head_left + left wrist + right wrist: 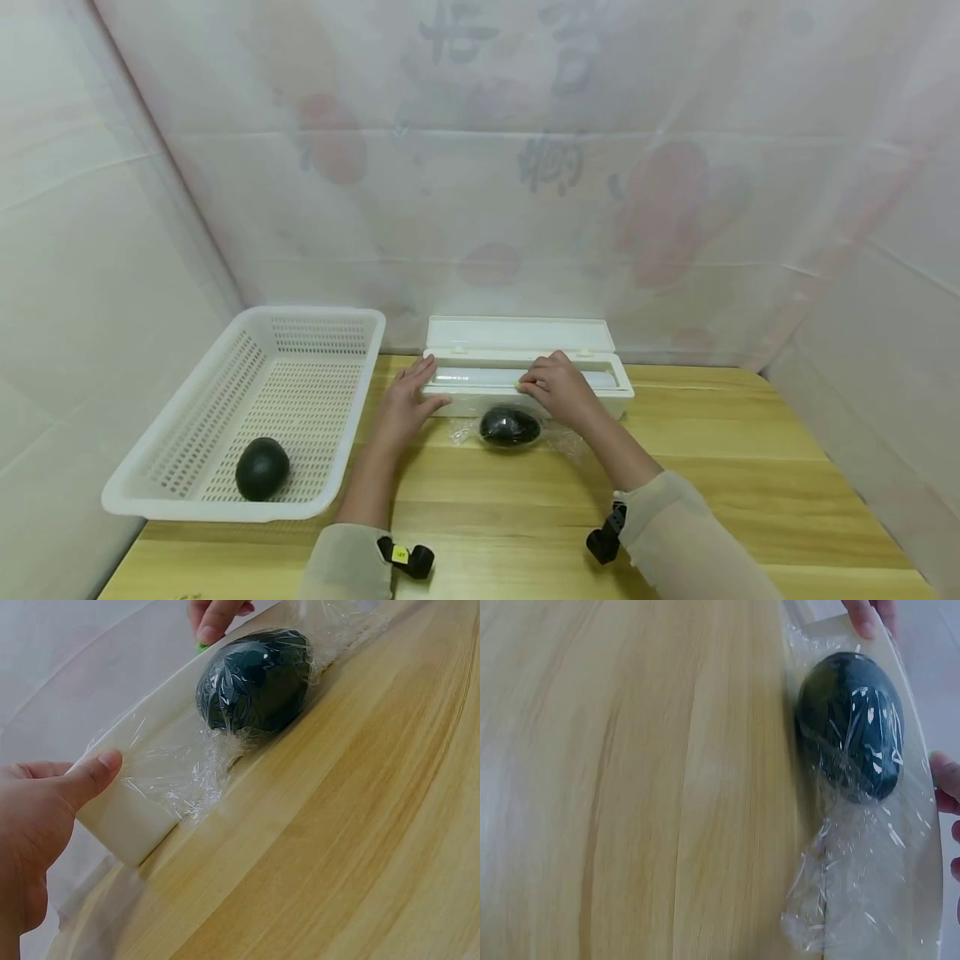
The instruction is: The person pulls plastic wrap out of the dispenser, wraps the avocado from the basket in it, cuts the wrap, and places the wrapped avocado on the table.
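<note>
A white cling film box stands at the back of the table, lid raised, with a roll of film inside. My left hand grips its left end, thumb on the front face and fingers over the far side. At the box's top front edge, my right hand pinches a small green slide cutter, mostly hidden by the fingertips. Against the box's front lies a dark green oval fruit, covered in clear cling film that bunches at both ends and spreads over the front face.
To the left is a white plastic basket with slotted walls. One unwrapped dark green fruit lies in its near part. Behind the wooden table hangs a pale printed curtain, and pale cloth also closes off both sides.
</note>
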Demonstrator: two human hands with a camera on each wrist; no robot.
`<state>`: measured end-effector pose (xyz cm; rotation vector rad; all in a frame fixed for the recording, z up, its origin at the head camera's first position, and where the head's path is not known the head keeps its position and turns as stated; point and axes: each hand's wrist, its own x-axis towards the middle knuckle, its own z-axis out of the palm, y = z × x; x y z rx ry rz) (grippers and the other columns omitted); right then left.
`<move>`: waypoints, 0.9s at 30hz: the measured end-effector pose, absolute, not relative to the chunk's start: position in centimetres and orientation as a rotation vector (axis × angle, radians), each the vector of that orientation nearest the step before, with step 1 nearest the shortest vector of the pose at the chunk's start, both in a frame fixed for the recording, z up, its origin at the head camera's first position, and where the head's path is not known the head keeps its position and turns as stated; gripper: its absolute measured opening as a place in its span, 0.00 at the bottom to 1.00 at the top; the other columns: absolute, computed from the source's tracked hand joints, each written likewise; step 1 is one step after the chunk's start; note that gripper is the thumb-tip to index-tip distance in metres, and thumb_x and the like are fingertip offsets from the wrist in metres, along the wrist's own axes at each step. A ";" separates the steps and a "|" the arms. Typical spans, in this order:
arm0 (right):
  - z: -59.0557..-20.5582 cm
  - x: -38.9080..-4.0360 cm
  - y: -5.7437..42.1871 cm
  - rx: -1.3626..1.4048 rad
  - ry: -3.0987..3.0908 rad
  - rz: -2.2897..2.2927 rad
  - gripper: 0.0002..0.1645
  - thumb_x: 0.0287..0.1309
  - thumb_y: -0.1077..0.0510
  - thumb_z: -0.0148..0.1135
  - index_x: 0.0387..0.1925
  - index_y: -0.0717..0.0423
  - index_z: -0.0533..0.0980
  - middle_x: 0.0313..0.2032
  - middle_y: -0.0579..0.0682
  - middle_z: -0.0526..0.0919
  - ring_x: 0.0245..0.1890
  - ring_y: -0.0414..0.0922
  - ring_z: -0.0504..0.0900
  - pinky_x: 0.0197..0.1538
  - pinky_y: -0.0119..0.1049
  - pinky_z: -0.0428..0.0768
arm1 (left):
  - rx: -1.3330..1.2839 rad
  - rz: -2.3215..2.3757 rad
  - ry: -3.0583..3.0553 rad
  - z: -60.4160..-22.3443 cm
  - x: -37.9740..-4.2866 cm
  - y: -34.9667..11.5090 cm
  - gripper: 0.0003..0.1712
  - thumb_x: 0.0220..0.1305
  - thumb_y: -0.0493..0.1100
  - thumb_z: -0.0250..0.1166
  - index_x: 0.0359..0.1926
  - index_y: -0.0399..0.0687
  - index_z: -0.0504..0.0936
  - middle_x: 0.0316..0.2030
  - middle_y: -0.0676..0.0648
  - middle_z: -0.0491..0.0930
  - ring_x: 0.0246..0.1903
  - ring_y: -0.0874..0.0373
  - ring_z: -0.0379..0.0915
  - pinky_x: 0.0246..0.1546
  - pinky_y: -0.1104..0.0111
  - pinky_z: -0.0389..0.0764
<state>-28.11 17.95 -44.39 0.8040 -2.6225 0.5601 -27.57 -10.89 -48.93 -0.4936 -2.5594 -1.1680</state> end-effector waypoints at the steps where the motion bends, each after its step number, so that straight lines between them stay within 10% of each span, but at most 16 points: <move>1: -44.4 -28.1 18.2 0.813 -2.614 0.555 0.07 0.58 0.52 0.68 0.34 0.50 0.87 0.35 0.42 0.87 0.35 0.42 0.71 0.39 0.37 0.72 | -0.491 -1.173 -2.557 -48.9 -27.6 -10.9 0.42 0.54 0.50 0.73 0.68 0.43 0.69 0.71 0.47 0.64 0.72 0.52 0.58 0.74 0.52 0.50; 27: -45.1 -27.4 26.3 0.771 -2.549 0.503 0.04 0.54 0.60 0.71 0.33 0.55 0.86 0.34 0.47 0.86 0.36 0.46 0.74 0.45 0.45 0.73 | -0.467 -1.225 -2.598 -49.0 -27.7 -10.9 0.42 0.55 0.49 0.72 0.70 0.46 0.67 0.72 0.51 0.60 0.73 0.57 0.53 0.76 0.57 0.46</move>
